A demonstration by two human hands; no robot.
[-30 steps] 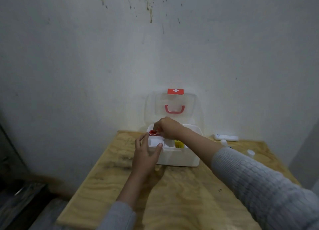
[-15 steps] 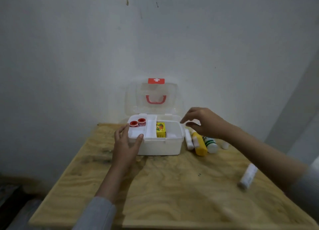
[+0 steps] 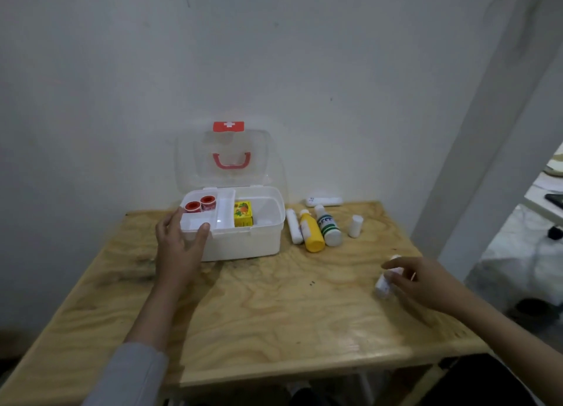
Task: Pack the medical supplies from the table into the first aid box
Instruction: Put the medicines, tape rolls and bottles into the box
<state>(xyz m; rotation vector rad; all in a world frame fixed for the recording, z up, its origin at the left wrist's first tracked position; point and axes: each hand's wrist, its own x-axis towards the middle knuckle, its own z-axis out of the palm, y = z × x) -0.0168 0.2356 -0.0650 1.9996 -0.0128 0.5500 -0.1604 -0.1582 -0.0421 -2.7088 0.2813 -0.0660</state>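
Note:
The white first aid box stands open at the back of the wooden table, its clear lid upright. Its tray holds two red tape rolls, and a yellow carton sits in the main compartment. My left hand grips the box's front left corner, thumb on the tray rim. To the right of the box lie a white roll, a yellow bottle, a green-labelled white bottle and a small white bottle. My right hand closes around a white bandage roll on the table's right side.
A white thermometer case lies against the wall behind the bottles. The table's right edge is close to my right hand. A white wall stands right behind the box, and a doorway opens on the far right.
My right hand left the box, crossed over the bottles and came down onto the white bandage roll at the right. The view swung right and down. My left hand stayed on the box.

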